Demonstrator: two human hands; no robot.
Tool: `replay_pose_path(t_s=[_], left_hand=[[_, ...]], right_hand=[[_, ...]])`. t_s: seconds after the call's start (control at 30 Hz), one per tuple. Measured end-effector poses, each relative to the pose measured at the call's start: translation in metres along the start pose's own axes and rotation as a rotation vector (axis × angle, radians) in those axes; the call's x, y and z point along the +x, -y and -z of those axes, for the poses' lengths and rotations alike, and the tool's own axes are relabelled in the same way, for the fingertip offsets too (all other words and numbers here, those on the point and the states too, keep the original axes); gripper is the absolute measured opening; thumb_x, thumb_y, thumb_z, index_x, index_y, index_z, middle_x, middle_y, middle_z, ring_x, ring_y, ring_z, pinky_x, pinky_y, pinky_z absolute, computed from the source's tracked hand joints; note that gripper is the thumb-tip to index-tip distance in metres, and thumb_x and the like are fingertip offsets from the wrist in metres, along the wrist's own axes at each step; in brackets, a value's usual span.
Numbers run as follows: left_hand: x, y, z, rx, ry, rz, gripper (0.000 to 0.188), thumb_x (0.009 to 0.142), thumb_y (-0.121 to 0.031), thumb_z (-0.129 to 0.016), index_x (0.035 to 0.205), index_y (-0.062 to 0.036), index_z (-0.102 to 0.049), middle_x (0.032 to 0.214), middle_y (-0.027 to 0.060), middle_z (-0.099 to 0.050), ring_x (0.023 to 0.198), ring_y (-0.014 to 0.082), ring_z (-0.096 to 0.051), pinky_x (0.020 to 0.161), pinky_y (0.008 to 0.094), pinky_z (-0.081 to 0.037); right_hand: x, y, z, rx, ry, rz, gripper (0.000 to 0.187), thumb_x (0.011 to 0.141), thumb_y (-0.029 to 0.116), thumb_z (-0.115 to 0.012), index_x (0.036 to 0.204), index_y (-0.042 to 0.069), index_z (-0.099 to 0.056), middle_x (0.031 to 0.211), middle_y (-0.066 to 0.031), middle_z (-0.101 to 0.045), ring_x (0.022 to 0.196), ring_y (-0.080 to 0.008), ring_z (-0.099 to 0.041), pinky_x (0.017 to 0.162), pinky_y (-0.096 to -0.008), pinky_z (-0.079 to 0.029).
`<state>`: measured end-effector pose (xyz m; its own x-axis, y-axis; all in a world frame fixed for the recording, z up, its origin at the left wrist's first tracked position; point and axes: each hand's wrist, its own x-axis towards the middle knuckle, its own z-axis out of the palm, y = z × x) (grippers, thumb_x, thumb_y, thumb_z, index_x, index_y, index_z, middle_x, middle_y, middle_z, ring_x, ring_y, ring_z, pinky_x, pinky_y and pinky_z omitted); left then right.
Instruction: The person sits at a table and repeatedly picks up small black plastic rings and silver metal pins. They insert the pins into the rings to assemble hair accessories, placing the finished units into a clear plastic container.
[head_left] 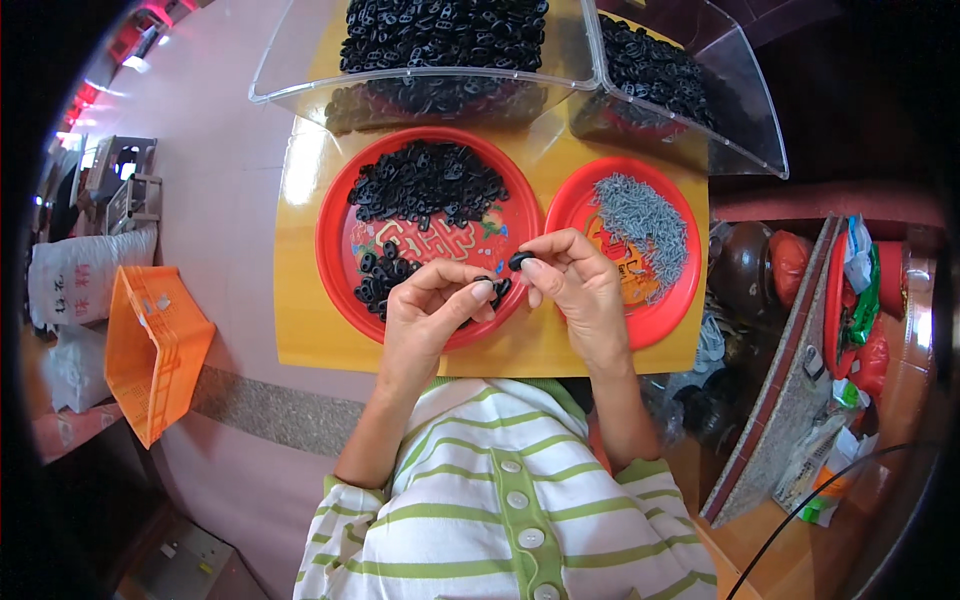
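My left hand is closed in a pinch on a small black plastic part. Thumb and forefinger of my right hand grip a small rounded black piece, a short way apart from the left one. Both hands are over the near right rim of a large round red tray. In that tray lie a big heap of flat black plastic parts and a smaller pile of black pieces. Beside my right hand, a smaller red tray holds many grey screws.
Two clear plastic bins full of black parts stand at the far edge of the yellow table. An orange crate and white sacks are on the left. To the right are a brown jar and a cluttered shelf.
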<state>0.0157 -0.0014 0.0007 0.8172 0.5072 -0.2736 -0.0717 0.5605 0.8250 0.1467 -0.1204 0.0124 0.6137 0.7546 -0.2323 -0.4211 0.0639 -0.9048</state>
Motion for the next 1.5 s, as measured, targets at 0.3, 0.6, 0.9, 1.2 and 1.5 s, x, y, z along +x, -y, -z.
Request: replay_pose_path(t_s=[0.3,0.6,0.9,1.2,1.5], left_hand=[[0.005,0.003,-0.011,0.03,-0.085,-0.045,0.012,0.084,-0.004,-0.064,0.094,0.0021,-0.064,0.084,0.0062,-0.066,0.07,0.0087,-0.06,0.066,0.0205,-0.049],[0.008,0.005,-0.01,0.013,-0.093,-0.05,0.011,0.085,-0.004,-0.062,0.094,0.0025,-0.063,0.083,0.0066,-0.065,0.07,0.0093,-0.06,0.066,0.0215,-0.049],[0.007,0.002,-0.017,0.179,-0.138,-0.171,0.011,0.085,0.0,-0.061,0.094,0.0044,-0.062,0.086,0.0073,-0.064,0.072,0.0097,-0.061,0.067,0.0206,-0.05],[0.006,0.003,-0.016,0.211,-0.183,-0.216,0.011,0.085,-0.001,-0.062,0.094,0.0044,-0.062,0.084,0.0068,-0.065,0.072,0.0091,-0.061,0.065,0.0202,-0.05],[0.008,0.006,-0.014,0.249,-0.186,-0.273,0.011,0.084,-0.001,-0.062,0.093,0.0044,-0.062,0.082,0.0068,-0.065,0.071,0.0091,-0.061,0.065,0.0199,-0.05]], right_hand=[[0.0,-0.002,-0.009,0.062,-0.01,0.032,0.015,0.084,0.005,-0.062,0.098,0.002,-0.057,0.083,-0.0053,-0.062,0.065,-0.0073,-0.057,0.059,-0.0187,-0.047],[0.003,-0.006,-0.008,0.137,-0.049,0.017,0.014,0.085,0.005,-0.062,0.098,0.0,-0.058,0.086,-0.007,-0.063,0.069,-0.0082,-0.059,0.056,-0.0191,-0.05],[0.003,-0.01,-0.011,0.132,-0.048,0.051,0.015,0.085,0.004,-0.062,0.098,0.0,-0.057,0.089,-0.0086,-0.064,0.075,-0.0099,-0.062,0.055,-0.0193,-0.052],[0.004,-0.013,-0.014,0.14,-0.05,0.054,0.017,0.085,0.005,-0.062,0.101,0.0,-0.058,0.091,-0.0066,-0.064,0.077,-0.0093,-0.061,0.055,-0.0193,-0.052],[0.004,-0.014,-0.016,0.113,-0.047,0.051,0.017,0.085,0.005,-0.062,0.101,0.0,-0.059,0.091,-0.0067,-0.065,0.078,-0.0093,-0.062,0.056,-0.0189,-0.053]])
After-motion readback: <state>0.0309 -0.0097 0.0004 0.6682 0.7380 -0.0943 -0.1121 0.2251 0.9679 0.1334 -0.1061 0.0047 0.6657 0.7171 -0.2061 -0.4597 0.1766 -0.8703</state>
